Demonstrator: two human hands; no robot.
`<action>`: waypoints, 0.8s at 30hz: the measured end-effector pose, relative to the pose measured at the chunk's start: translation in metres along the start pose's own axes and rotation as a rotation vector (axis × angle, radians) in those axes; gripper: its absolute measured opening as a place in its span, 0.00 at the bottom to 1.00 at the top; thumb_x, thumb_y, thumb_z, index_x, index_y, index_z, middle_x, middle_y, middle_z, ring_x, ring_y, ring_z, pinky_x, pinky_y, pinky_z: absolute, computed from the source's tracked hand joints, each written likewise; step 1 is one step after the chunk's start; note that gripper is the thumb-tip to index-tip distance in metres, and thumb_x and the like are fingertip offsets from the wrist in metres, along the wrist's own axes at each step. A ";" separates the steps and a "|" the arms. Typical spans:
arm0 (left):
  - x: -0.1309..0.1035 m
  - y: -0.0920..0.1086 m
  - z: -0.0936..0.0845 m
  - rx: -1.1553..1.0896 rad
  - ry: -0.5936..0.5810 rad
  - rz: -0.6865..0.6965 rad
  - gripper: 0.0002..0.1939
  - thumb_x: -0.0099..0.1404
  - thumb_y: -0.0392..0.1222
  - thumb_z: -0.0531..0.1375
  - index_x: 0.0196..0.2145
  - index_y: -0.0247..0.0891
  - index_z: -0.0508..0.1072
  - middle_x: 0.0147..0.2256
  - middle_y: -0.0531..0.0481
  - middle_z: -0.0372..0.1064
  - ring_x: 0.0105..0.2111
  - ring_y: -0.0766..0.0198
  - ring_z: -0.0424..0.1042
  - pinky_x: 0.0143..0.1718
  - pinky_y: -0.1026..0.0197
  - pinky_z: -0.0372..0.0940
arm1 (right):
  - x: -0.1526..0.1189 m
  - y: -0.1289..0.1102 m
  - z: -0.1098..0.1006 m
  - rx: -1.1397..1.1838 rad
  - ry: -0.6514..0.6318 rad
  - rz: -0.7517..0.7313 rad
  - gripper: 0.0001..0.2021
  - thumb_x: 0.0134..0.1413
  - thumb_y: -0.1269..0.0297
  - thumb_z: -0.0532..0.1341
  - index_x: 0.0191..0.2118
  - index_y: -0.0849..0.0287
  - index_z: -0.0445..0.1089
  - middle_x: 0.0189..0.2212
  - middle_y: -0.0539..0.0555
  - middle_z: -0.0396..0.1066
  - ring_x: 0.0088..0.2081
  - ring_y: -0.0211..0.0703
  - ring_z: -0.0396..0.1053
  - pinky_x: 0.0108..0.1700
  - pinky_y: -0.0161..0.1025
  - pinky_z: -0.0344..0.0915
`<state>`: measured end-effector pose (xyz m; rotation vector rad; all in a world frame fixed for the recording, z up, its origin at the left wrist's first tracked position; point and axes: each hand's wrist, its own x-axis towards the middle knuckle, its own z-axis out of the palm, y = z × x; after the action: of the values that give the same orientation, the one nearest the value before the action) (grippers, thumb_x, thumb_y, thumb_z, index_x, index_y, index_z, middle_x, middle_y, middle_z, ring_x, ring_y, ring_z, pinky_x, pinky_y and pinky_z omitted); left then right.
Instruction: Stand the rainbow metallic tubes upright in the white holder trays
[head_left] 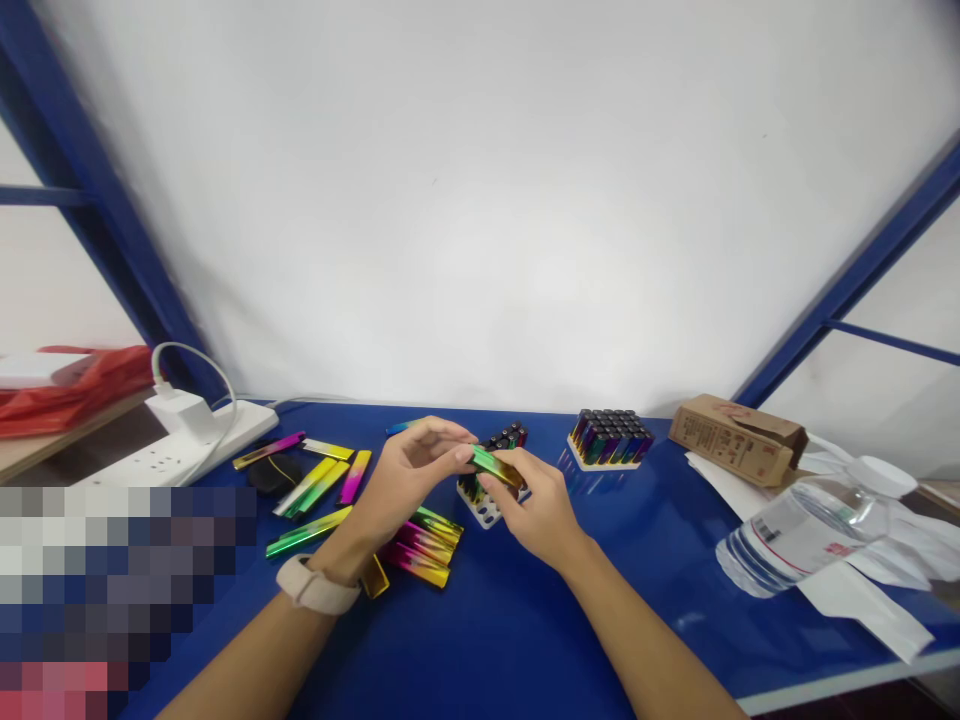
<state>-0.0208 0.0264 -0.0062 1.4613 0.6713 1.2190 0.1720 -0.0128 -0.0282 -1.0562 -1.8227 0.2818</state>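
Observation:
Both hands meet over the blue table (525, 640). My left hand (409, 480), with a pale watch on its wrist, and my right hand (536, 505) together pinch a shiny green-to-gold rainbow sleeve (495, 465). They hold it just above a white tray (486, 512) that is partly filled with dark-topped lighters. Several more rainbow sleeves (424, 545) lie on the table under and left of my left hand.
A second white tray (609, 440) full of lighters stands further right. A brown cardboard box (735, 440), a clear plastic bottle (810, 525) and white paper lie at the right. A white power strip (187, 445) with a plugged-in charger sits at the left.

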 end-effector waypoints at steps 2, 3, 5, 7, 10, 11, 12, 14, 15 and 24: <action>0.000 -0.002 -0.001 0.108 0.050 0.027 0.14 0.64 0.49 0.66 0.43 0.39 0.72 0.42 0.47 0.71 0.43 0.59 0.73 0.41 0.56 0.73 | 0.000 0.000 -0.001 0.018 0.016 0.037 0.11 0.66 0.61 0.57 0.49 0.57 0.70 0.34 0.53 0.74 0.32 0.41 0.69 0.36 0.37 0.65; 0.000 -0.004 -0.002 0.182 0.063 0.040 0.16 0.64 0.50 0.66 0.45 0.40 0.71 0.43 0.47 0.70 0.43 0.59 0.72 0.41 0.57 0.73 | 0.000 0.000 -0.001 0.038 0.025 0.067 0.11 0.67 0.61 0.55 0.51 0.57 0.69 0.34 0.53 0.74 0.31 0.41 0.69 0.36 0.38 0.65; -0.001 -0.010 -0.003 0.346 0.048 0.036 0.23 0.62 0.52 0.67 0.50 0.42 0.69 0.47 0.46 0.68 0.45 0.58 0.71 0.44 0.55 0.71 | 0.001 0.000 -0.002 0.094 0.048 0.139 0.12 0.69 0.62 0.52 0.52 0.57 0.66 0.33 0.52 0.73 0.29 0.39 0.68 0.35 0.37 0.65; -0.004 -0.016 -0.003 0.519 -0.002 0.007 0.32 0.59 0.54 0.69 0.57 0.44 0.65 0.52 0.45 0.67 0.48 0.55 0.71 0.48 0.52 0.69 | 0.002 0.000 -0.002 0.168 0.073 0.219 0.10 0.69 0.61 0.51 0.49 0.57 0.64 0.33 0.51 0.72 0.27 0.38 0.67 0.32 0.37 0.64; -0.007 -0.024 0.000 0.716 -0.078 -0.030 0.39 0.56 0.55 0.70 0.61 0.46 0.62 0.55 0.44 0.66 0.51 0.51 0.69 0.52 0.49 0.67 | 0.003 0.005 -0.001 0.284 0.107 0.337 0.07 0.68 0.59 0.52 0.45 0.56 0.62 0.32 0.50 0.70 0.26 0.37 0.66 0.31 0.36 0.65; -0.008 -0.026 0.001 0.756 -0.091 -0.038 0.38 0.56 0.54 0.69 0.60 0.46 0.62 0.55 0.44 0.67 0.51 0.51 0.70 0.52 0.49 0.66 | 0.004 0.007 0.000 0.316 0.116 0.368 0.07 0.67 0.59 0.53 0.45 0.55 0.61 0.32 0.49 0.70 0.27 0.37 0.67 0.31 0.36 0.65; -0.008 -0.027 0.003 0.784 -0.100 -0.042 0.35 0.58 0.53 0.68 0.59 0.45 0.63 0.54 0.45 0.68 0.50 0.51 0.70 0.51 0.50 0.66 | 0.004 0.009 0.001 0.342 0.123 0.393 0.07 0.66 0.58 0.54 0.43 0.55 0.61 0.31 0.49 0.70 0.27 0.38 0.67 0.31 0.36 0.65; -0.006 -0.027 0.005 0.822 -0.122 -0.034 0.26 0.60 0.51 0.66 0.54 0.43 0.66 0.48 0.47 0.72 0.46 0.53 0.72 0.47 0.53 0.66 | 0.004 0.013 0.004 0.378 0.123 0.423 0.06 0.65 0.59 0.55 0.40 0.55 0.61 0.28 0.47 0.69 0.26 0.38 0.67 0.31 0.36 0.65; -0.005 -0.027 0.006 0.836 -0.134 -0.024 0.21 0.61 0.51 0.65 0.49 0.43 0.68 0.44 0.48 0.73 0.43 0.54 0.73 0.44 0.54 0.66 | 0.004 0.014 0.006 0.395 0.115 0.430 0.06 0.65 0.59 0.55 0.39 0.55 0.61 0.27 0.47 0.68 0.26 0.38 0.67 0.31 0.36 0.65; -0.001 -0.025 -0.002 0.848 -0.138 0.029 0.11 0.63 0.44 0.63 0.43 0.43 0.69 0.39 0.51 0.74 0.37 0.57 0.73 0.39 0.58 0.64 | 0.006 0.016 0.013 0.718 0.005 0.518 0.06 0.58 0.61 0.60 0.38 0.57 0.65 0.19 0.42 0.59 0.18 0.32 0.53 0.21 0.31 0.50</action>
<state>-0.0175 0.0329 -0.0305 2.2241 1.1525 0.8618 0.1696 0.0045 -0.0407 -0.9687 -1.2397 1.1434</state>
